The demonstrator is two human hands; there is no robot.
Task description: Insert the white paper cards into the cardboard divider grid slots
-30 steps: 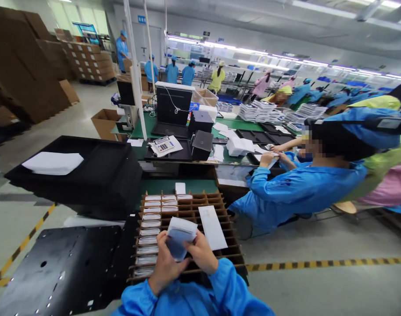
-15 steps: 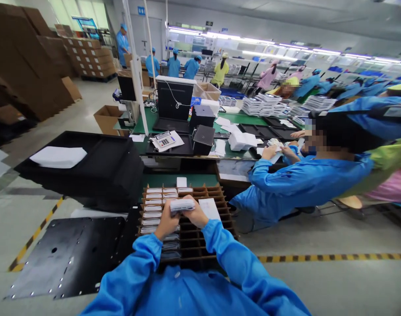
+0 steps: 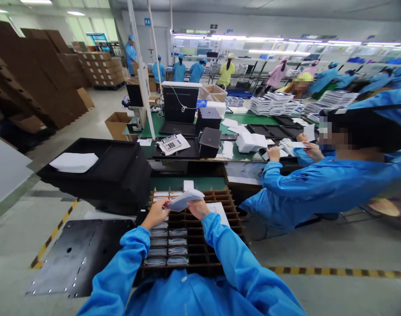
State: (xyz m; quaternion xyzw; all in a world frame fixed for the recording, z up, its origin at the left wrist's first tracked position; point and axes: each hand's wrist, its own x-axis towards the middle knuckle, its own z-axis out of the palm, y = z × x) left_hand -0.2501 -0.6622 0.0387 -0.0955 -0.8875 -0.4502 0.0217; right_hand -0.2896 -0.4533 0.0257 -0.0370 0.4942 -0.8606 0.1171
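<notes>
The fingers of the left hand (image 3: 157, 213) are pinching the left end of a flat, white and pale-blue paper bundle (image 3: 186, 199); those of the right hand (image 3: 199, 209) are gripping its right end. Both hands are holding this one bundle over a shallow brown cardboard box (image 3: 235, 206) divided into narrow slots. Its left column is holding white folded packets, partly hidden by the arm and so not countable; beside it, toward the body, four packets (image 3: 177, 251) are filling four slots of the next column. One white rectangular sheet (image 3: 221, 213) is lying across slots on the right. Just beyond the box, one small white paper block (image 3: 188, 185) is resting on a green surface. Farther out, one grey-white calculator (image 3: 173, 143) is lying on a black tray (image 3: 194, 151), two black cuboid boxes (image 3: 210, 141) are standing nearby, and one brown open-topped carton (image 3: 118, 127) is standing behind, its contents unclear.
</notes>
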